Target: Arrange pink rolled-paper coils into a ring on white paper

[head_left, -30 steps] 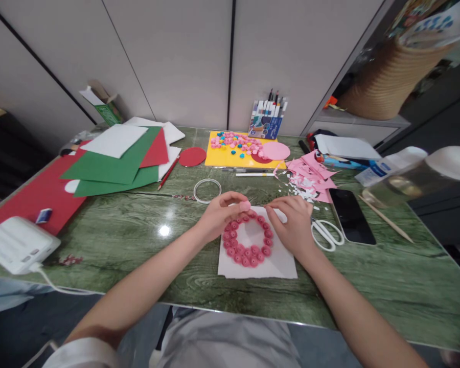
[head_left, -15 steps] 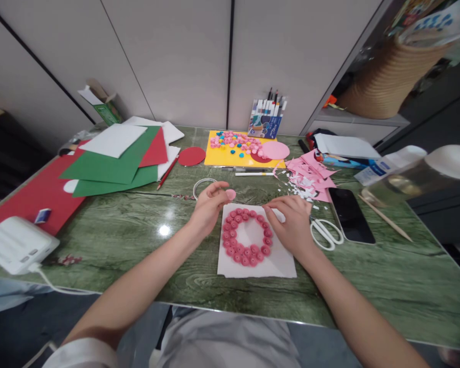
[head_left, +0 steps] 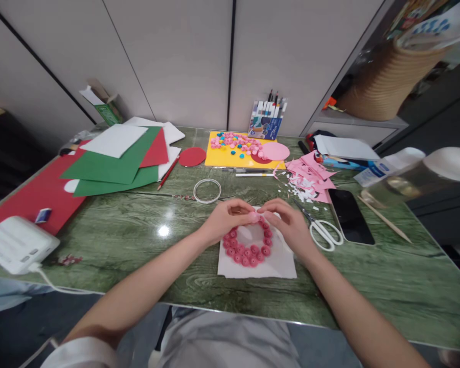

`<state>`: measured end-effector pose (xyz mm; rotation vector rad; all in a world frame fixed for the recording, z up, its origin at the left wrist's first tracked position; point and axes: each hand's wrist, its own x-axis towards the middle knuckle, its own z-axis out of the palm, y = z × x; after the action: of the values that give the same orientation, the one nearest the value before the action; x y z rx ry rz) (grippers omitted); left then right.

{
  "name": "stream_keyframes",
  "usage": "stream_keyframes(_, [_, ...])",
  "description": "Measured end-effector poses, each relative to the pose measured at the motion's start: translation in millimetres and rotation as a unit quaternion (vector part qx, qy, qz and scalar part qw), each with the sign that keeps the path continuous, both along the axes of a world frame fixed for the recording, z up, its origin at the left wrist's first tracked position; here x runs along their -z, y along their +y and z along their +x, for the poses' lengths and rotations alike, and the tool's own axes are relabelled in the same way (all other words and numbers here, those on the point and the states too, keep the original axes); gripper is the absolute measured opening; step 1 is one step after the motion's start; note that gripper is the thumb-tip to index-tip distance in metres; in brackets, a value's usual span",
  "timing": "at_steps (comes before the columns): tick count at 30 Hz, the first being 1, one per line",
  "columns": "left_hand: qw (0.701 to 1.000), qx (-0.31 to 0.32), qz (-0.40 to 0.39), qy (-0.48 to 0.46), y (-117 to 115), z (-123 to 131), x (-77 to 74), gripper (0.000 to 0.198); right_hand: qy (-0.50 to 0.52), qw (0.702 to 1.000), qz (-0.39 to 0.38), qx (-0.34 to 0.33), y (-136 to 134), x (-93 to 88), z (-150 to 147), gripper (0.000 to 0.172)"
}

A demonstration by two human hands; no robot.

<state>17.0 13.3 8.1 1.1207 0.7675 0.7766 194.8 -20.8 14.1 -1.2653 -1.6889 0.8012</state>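
My left hand pinches a small pink paper disc between thumb and fingers. Fingertips of my right hand meet the left ones at that disc; they are closed, and whatever they pinch is too small to make out. Both hands are above the far part of a ring of dark-pink rolled paper flowers, hiding some of it. Under the ring lies a white paper square. White-handled scissors rest just right of my right hand.
A clear tape roll lies beyond my left hand. Farther back, yellow paper carries pink, blue and yellow pieces. Right of it are pink scraps, a phone and a wooden stick. Green sheets are stacked left.
My left hand has moved right and nearer to me with the pink disc, uncovering the tape roll. My right hand has shifted slightly left, and the fingertips now meet over the ring.
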Motion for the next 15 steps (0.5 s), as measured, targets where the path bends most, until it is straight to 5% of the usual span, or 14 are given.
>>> stream_keyframes(15, [0.999, -0.004, -0.025, -0.034, -1.4, 0.2, 2.6, 0.027, 0.060, 0.996, -0.059, 0.012, -0.5, 0.6, -3.9, 0.017])
